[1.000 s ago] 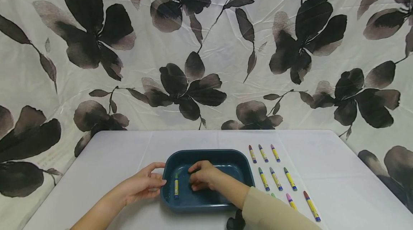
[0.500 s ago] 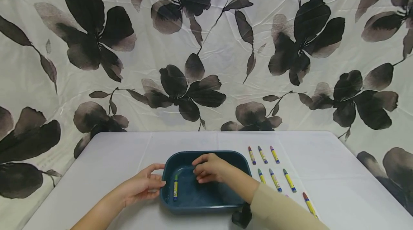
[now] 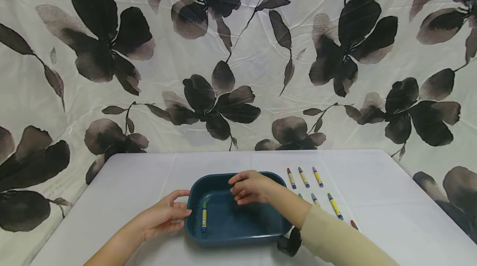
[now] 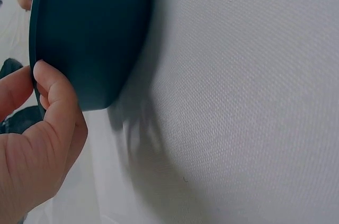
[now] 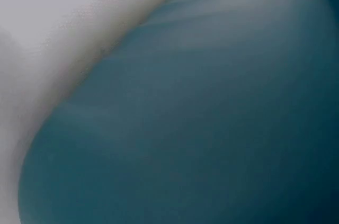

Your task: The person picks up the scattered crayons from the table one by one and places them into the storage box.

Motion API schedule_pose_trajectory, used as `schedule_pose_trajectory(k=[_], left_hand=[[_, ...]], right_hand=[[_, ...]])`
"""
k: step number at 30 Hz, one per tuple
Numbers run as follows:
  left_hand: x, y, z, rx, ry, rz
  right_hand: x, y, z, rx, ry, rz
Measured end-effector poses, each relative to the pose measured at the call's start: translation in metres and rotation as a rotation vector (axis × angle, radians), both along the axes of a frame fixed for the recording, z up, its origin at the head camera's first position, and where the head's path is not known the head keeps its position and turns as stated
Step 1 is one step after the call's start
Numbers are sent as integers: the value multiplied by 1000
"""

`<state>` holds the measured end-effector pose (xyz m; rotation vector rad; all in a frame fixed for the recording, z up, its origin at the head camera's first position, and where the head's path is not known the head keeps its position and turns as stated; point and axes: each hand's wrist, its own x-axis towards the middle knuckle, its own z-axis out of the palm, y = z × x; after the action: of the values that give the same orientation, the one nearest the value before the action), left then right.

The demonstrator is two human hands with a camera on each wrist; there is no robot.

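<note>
My left hand [image 3: 164, 214] pinches the left rim of a dark teal rectangular tray [image 3: 238, 242]. In the left wrist view, the left hand's [image 4: 45, 123] thumb and fingers meet over the tray's edge [image 4: 95, 28]. Inside the tray, near its left wall, lies a yellow-wrapped crayon [image 3: 204, 217] with a green tip. Over the back right part of the tray is my right hand [image 3: 253, 188], its fingers loosely curled and nothing visible in them. Blurred teal tray wall [image 5: 175, 118] fills most of the right wrist view.
Right of the tray, several crayons lie in rows on the white table [image 3: 123, 183]: a red-tipped crayon [image 3: 291, 178], a pink-tipped crayon [image 3: 318, 177] and a green-tipped crayon [image 3: 335, 206] among them. My right sleeve [image 3: 335, 233] hides the nearer ones. A floral cloth [image 3: 238, 141] hangs behind.
My right hand has risen from the tray's middle and moved back and right, its sleeve covering more crayons. My left hand stays on the rim, and the crayon in the tray has not moved.
</note>
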<state>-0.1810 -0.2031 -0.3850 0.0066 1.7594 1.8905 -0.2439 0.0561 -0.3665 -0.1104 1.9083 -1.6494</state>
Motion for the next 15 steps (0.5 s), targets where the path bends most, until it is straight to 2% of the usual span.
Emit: schedule_pose_trajectory(k=[15], left_hand=[[-2, 1, -1, 3, 4, -2]], right_hand=[[-4, 38, 13, -9, 18, -34]])
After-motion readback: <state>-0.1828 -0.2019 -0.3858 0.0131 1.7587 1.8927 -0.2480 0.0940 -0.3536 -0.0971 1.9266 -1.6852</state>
